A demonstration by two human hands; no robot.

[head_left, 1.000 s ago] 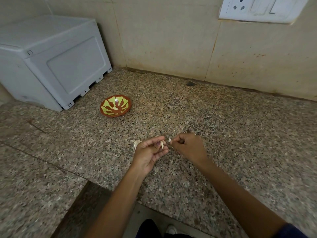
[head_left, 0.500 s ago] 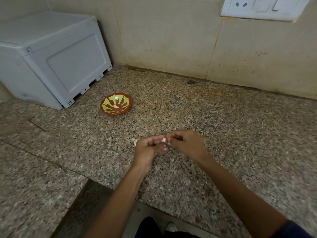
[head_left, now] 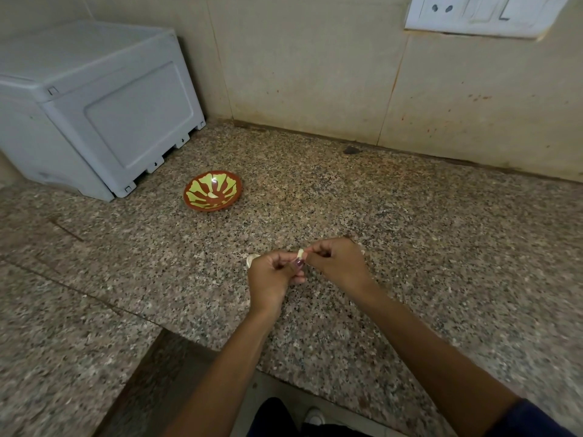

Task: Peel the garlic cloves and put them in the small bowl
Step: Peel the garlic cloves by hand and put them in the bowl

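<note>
On the counter (head_left: 410,247), far left, the small bowl (head_left: 212,191) holds one peeled clove (head_left: 213,194). Nearer, the left hand (head_left: 271,275) and right hand (head_left: 337,263) both pinch one garlic clove (head_left: 301,253) between them; another clove (head_left: 251,259) lies just left.

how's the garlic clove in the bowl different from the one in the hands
The clove in the small bowl lies loose at, touched by no hand; the held clove is pinched above the counter between the left hand and right hand, mostly hidden. Both look pale.
</note>
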